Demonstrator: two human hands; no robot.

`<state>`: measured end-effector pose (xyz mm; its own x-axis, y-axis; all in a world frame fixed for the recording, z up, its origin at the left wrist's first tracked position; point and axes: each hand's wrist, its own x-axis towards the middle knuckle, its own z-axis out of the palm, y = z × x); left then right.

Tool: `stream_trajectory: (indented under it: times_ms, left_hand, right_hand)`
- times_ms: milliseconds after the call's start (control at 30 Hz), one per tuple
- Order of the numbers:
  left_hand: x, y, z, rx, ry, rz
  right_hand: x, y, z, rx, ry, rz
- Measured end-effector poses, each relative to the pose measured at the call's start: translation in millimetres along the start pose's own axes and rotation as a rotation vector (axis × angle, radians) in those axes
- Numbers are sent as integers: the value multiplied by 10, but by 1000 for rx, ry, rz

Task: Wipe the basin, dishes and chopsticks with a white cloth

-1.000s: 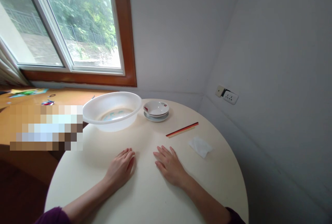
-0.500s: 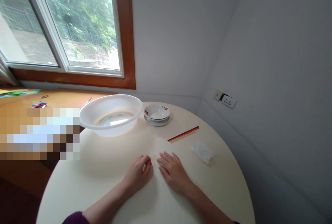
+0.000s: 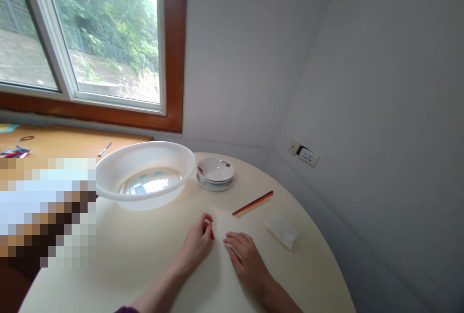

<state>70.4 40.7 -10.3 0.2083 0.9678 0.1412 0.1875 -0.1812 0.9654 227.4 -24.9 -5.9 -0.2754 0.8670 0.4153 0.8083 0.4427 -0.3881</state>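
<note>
My left hand (image 3: 198, 243) rests on the round cream table (image 3: 145, 255) with its fingers curled in and nothing in them. My right hand (image 3: 246, 260) lies beside it, palm down, fingers bent and close together, also holding nothing. A pair of red and black chopsticks (image 3: 253, 203) lies just beyond my right hand. A folded white tissue (image 3: 283, 231) sits to the right of it. A clear plastic basin (image 3: 143, 175) with some water stands at the far left. A small white bowl on a saucer (image 3: 215, 172) stands next to the basin.
The table is pushed into a corner of grey walls, with a wall socket (image 3: 304, 154) at the right. A wooden sill (image 3: 65, 141) under the window holds a pen and small items. A blurred patch covers the left side.
My left hand has slid right toward my right hand and curled its fingers from flat. My right hand's fingers have bent in. The view has swung left and down.
</note>
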Motion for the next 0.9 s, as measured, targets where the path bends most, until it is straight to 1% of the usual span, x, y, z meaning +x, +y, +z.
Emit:
stream_trajectory:
  times_ms: [100, 200, 267, 333, 367, 433, 567, 733, 833, 900]
  left_hand:
    - [-8, 24, -23, -31, -19, -19]
    - [-6, 35, -36, -43, -27, -39]
    - [-6, 37, -43, -49, -29, -41]
    - [-13, 44, -50, -56, -31, -41]
    - [-19, 49, -55, -58, -32, -44]
    - [-31, 64, -64, -61, -29, -50]
    - [-47, 91, -79, -79, -18, -45]
    - [-37, 104, -75, -93, -11, -35]
    - [-30, 106, -70, -83, -5, -30]
    - [-27, 104, -68, -71, -8, -28]
  right_hand:
    - [28, 147, 6, -67, 137, -7]
    - [48, 385, -61, -217, 249, 21]
    - [63, 568, -123, -343, 290, 86]
    - [90, 724, -168, -455, 292, 175]
    - [111, 778, -179, -499, 271, 215]
    - [174, 826, -178, -555, 190, 268]
    - [368, 732, -133, -584, 0, 333]
    - [579, 625, -75, -541, -95, 451]
    - [611, 643, -38, -480, -161, 482]
    - [608, 660, -20, -465, -179, 493]
